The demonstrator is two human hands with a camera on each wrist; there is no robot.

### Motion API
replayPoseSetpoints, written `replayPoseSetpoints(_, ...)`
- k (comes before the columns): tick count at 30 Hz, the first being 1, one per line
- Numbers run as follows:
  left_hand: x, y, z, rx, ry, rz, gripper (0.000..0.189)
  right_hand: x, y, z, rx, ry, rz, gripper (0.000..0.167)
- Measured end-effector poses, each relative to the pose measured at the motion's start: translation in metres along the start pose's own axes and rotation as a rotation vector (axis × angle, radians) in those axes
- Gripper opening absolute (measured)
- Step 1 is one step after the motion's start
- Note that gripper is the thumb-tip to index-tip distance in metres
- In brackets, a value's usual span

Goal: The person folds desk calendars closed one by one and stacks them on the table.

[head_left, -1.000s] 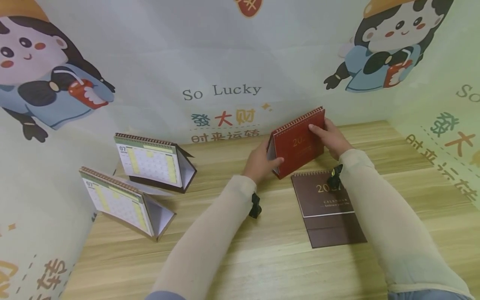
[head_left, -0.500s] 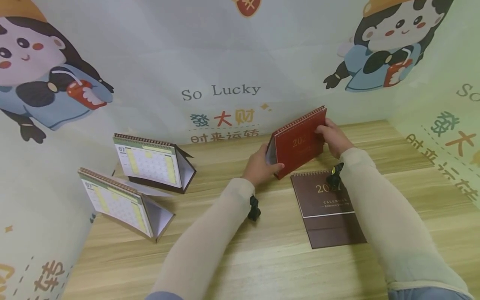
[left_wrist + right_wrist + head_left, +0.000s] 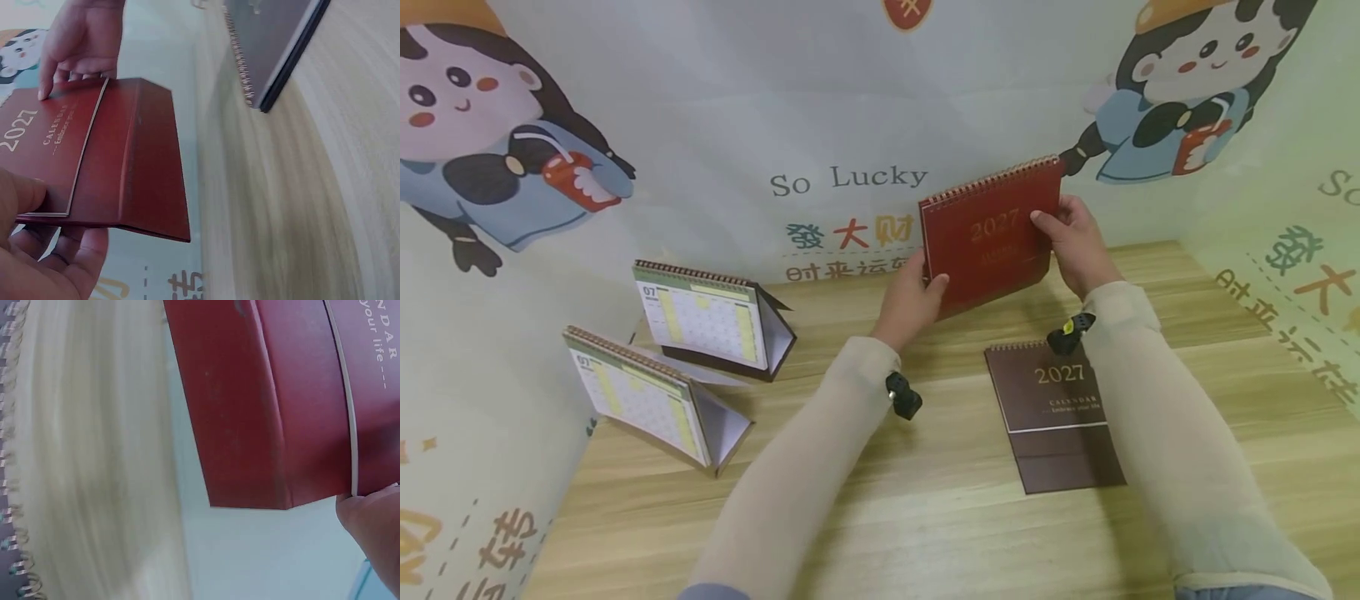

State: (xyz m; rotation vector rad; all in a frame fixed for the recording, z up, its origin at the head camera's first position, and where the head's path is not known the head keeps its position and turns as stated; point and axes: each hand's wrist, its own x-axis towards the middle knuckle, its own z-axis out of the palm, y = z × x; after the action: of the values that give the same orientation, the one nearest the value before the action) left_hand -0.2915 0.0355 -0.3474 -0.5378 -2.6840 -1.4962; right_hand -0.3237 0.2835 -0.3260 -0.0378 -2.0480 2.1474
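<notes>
A red desk calendar (image 3: 992, 242) marked 2027 is held up above the back of the table, its spiral binding on top. The left hand (image 3: 912, 302) grips its left edge, thumb on the front cover and fingers behind. At the opposite edge the right hand (image 3: 1078, 246) pinches it the same way. The left wrist view shows both hands on the red calendar (image 3: 94, 150), its base flap bent back. In the right wrist view only part of the right hand (image 3: 375, 525) shows. Below lies a brown 2027 calendar (image 3: 1037, 417), flat on the table and partly covered by the right forearm.
On the left stand two tented desk calendars showing month 07, one farther back (image 3: 700, 321) and one nearer (image 3: 636, 404). A printed cloth wall (image 3: 850, 108) rises right behind the wooden table (image 3: 925, 500).
Both hands have lifted the red calendar upward and tilted its cover more toward the head camera. The brown calendar and the two on the left have stayed in place.
</notes>
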Motion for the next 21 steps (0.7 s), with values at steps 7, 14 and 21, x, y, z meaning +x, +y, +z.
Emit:
replayPoseSetpoints(7,-0.013,-0.009,-0.020,-0.153,0.052,0.010,0.038,-0.024,-0.012,0.018,-0.044,-0.091,-0.009,0.035)
replayPoseSetpoints(14,-0.036,-0.032,-0.044,-0.302,0.118,-0.069,0.043,-0.050,-0.009,0.037,-0.155,-0.308,-0.015,0.047)
replayPoseSetpoints(21,-0.051,-0.043,-0.068,-0.485,0.098,-0.077,0.042,-0.066,-0.011,0.052,-0.207,-0.412,-0.017,0.062)
